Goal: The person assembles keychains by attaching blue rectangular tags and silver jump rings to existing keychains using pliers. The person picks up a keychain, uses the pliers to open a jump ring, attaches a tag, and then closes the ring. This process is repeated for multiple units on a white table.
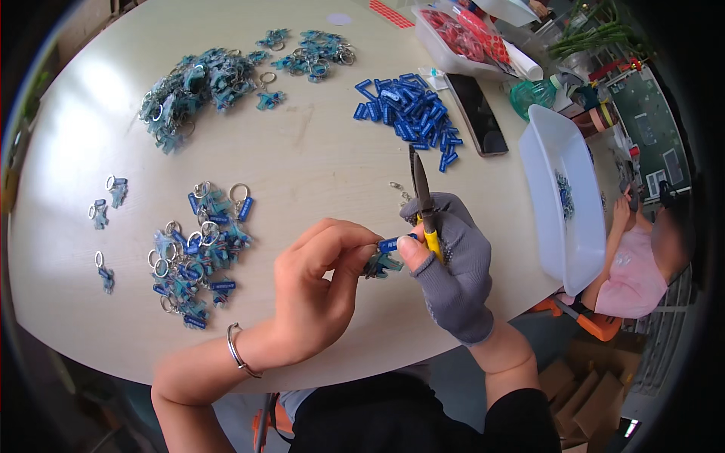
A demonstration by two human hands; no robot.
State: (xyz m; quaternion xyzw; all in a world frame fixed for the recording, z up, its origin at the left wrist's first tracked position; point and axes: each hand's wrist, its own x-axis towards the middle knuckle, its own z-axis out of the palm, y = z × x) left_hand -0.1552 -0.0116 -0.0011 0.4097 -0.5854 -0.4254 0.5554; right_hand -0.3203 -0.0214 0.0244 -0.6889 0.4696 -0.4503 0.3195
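**Blue tag point(388, 245) and teal charm point(384, 265) held between two hands**

From where I stand, the person's bare left hand point(316, 291) has thumb and forefinger pinched together at the near end of the tag, with the charm hanging just below those fingertips. The right hand point(458, 275), in a grey glove that leaves the thumb tip bare, presses its thumb against the tag's other end. That same hand wraps around yellow-handled pliers point(431, 232), their dark jaws pointing away from the person; whether the tips touch, I cannot tell.

The tag and charm are above the near part of the pale table point(302, 170). Beyond the pliers lies a heap of loose blue tags point(411, 112), with a phone point(477, 117) just beside it. To the left sits a cluster of ringed charms with blue tags point(198, 257); farther back is a larger teal heap point(200, 87). A white bin point(538, 181) stands at the right.
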